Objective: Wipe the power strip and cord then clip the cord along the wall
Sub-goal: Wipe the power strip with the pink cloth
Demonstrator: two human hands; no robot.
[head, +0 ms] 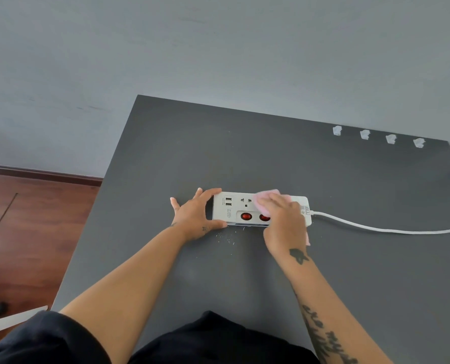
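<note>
- Grey wall (218, 48) behind; dark grey counter (244, 285) pushed against it; reddish wood floor (21, 232) to the left.
- Power strip (234, 208): white, lying flat near the middle of the counter, face up. Two USB ports, one socket and two red rocker switches show; the rest is covered.
- Cord (376, 228): white, leaves the strip's right end and runs loose across the counter, out of view at the right edge. Not yet clipped.
- Cord clips (377, 137): four small white pieces in a row at the counter's far right, along the foot of the wall. All four look empty.
- Left hand (196, 215): fingers spread and bracing the strip's left end, thumb on the near edge, forefinger on the far edge.
- Right hand (284, 222): fingers pressed flat on a pink cloth (268, 195), which lies over the strip's right half.
- Pale crumbs (226, 237): scattered on the counter just in front of the strip.
- Stage, as judged: strip being wiped; cord and clipping remain.
- Risks, as judged: the cloth passing over a rocker switch could flip it; damp cloth could carry moisture into the socket or USB ports; a firm stroke could slide the strip if the left hand's brace slackens; loose crumbs could be picked up and smeared back on.
</note>
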